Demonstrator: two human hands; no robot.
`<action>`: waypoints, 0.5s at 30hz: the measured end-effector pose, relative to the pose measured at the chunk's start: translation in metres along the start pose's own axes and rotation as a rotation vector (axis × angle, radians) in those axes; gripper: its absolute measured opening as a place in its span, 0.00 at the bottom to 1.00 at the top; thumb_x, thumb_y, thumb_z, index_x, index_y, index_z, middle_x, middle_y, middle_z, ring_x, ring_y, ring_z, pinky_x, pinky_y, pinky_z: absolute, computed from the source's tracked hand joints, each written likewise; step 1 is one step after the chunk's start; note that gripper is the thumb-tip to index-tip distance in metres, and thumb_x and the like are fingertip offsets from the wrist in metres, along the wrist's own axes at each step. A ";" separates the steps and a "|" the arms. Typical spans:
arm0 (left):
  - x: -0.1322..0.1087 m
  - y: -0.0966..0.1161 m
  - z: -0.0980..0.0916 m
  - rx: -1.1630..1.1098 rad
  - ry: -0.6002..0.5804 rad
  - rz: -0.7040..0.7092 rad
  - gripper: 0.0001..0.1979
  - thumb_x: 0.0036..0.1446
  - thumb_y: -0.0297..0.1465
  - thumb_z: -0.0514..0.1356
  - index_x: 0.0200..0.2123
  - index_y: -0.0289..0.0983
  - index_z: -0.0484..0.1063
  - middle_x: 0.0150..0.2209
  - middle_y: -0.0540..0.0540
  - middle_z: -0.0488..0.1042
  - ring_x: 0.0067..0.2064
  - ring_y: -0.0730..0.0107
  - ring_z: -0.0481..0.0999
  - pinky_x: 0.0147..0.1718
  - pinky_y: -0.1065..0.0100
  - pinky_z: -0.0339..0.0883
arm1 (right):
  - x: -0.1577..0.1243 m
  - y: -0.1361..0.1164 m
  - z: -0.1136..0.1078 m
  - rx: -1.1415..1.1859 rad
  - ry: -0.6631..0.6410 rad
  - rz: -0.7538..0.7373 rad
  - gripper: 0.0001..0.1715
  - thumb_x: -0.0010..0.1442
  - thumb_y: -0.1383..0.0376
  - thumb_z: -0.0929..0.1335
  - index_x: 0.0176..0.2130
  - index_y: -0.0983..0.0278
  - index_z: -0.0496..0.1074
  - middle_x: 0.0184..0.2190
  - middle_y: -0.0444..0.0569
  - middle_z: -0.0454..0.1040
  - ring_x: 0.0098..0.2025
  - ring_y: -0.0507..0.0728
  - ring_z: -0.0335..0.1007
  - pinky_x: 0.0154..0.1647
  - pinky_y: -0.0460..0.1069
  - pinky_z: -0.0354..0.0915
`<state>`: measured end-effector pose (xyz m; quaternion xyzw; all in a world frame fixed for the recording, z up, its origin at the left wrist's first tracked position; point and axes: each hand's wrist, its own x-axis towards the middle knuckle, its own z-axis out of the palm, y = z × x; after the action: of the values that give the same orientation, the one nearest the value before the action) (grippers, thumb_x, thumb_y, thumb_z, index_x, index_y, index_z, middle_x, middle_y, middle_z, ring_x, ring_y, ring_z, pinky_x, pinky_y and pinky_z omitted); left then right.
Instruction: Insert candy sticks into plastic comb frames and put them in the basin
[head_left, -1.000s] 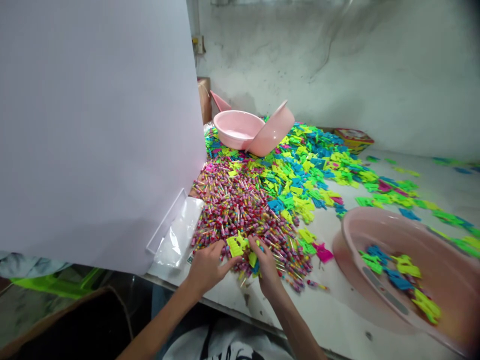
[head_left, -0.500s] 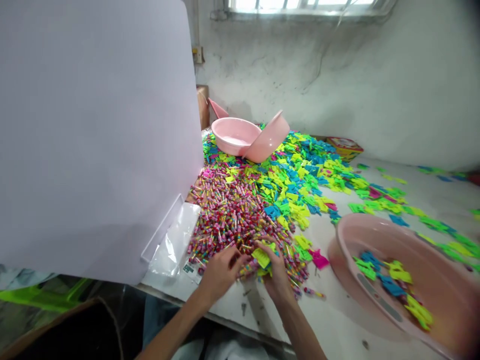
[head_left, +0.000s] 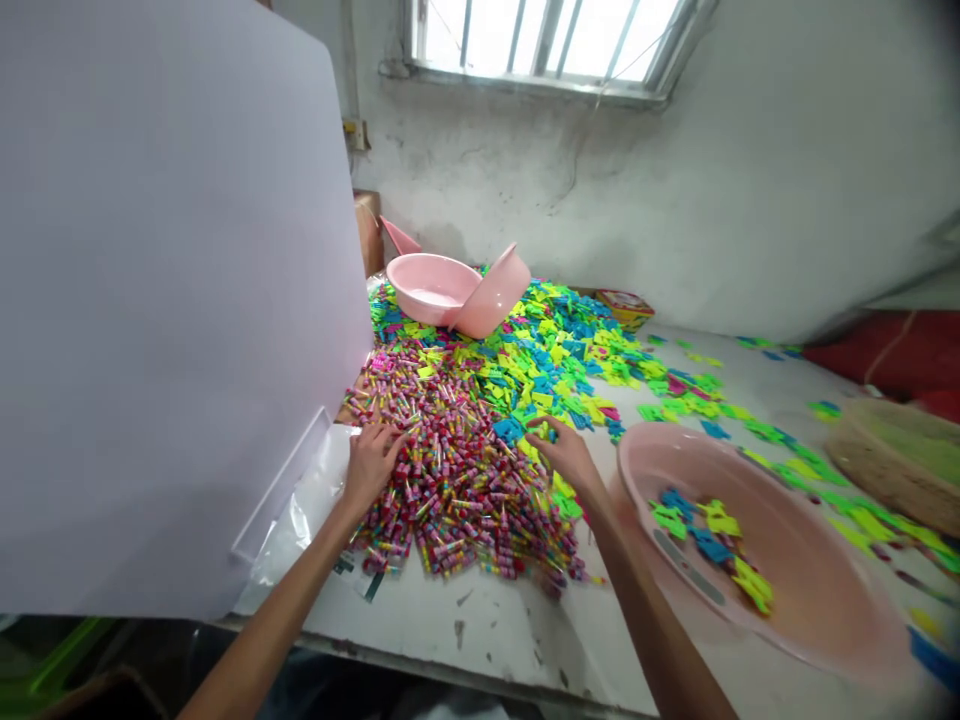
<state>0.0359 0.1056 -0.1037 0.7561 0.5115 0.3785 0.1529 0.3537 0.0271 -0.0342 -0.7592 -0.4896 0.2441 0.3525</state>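
Observation:
My left hand (head_left: pixel 373 462) rests on the left side of a heap of small pink-and-red sticks with colourful bands (head_left: pixel 457 470). Its fingers are spread, with nothing visibly gripped. At the heap's right side, my right hand (head_left: pixel 566 455) reaches in, thumb and fingers apart and curved. Its fingertips are beside flat plastic pieces (head_left: pixel 510 430) in blue, yellow and green; whether they touch any is unclear. Behind the sticks lies a broad pile of these bright pieces (head_left: pixel 577 340).
A large pink basin (head_left: pixel 817 580) at right holds several plastic pieces and some sticks. Two pink basins (head_left: pixel 427 262) (head_left: pixel 499 295) sit on the far pile. A tall white panel (head_left: pixel 172 300) bounds the left, beside a clear plastic bag (head_left: pixel 289 530). Another tub (head_left: pixel 892 465) stands far right.
My hands have moved apart and forward: left to the heap's left side, right to its right side. The yellow pieces that were in my right hand no longer show there. The view has shifted.

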 end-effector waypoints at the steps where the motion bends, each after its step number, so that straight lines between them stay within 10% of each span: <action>1: -0.002 0.000 -0.002 -0.021 0.031 -0.012 0.12 0.64 0.38 0.55 0.36 0.40 0.76 0.43 0.43 0.78 0.51 0.56 0.73 0.52 0.56 0.60 | 0.009 0.002 0.003 -0.061 0.000 0.009 0.20 0.51 0.57 0.71 0.44 0.60 0.77 0.31 0.47 0.79 0.32 0.60 0.74 0.34 0.49 0.63; 8: -0.027 0.007 -0.025 -0.180 0.175 -0.207 0.19 0.65 0.46 0.51 0.42 0.38 0.74 0.35 0.47 0.78 0.37 0.64 0.77 0.38 0.68 0.67 | 0.046 0.015 0.044 -0.303 -0.024 0.049 0.27 0.49 0.63 0.74 0.49 0.63 0.75 0.45 0.54 0.79 0.48 0.65 0.73 0.46 0.54 0.65; 15: -0.043 0.030 -0.048 -0.239 0.125 -0.303 0.21 0.67 0.45 0.48 0.44 0.38 0.73 0.37 0.47 0.78 0.39 0.64 0.77 0.39 0.68 0.67 | 0.026 -0.009 0.026 -0.189 0.000 -0.129 0.16 0.54 0.59 0.70 0.43 0.60 0.77 0.36 0.49 0.79 0.42 0.63 0.74 0.42 0.51 0.64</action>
<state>0.0125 0.0467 -0.0705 0.6222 0.5791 0.4555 0.2648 0.3406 0.0614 -0.0443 -0.7561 -0.5582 0.1736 0.2943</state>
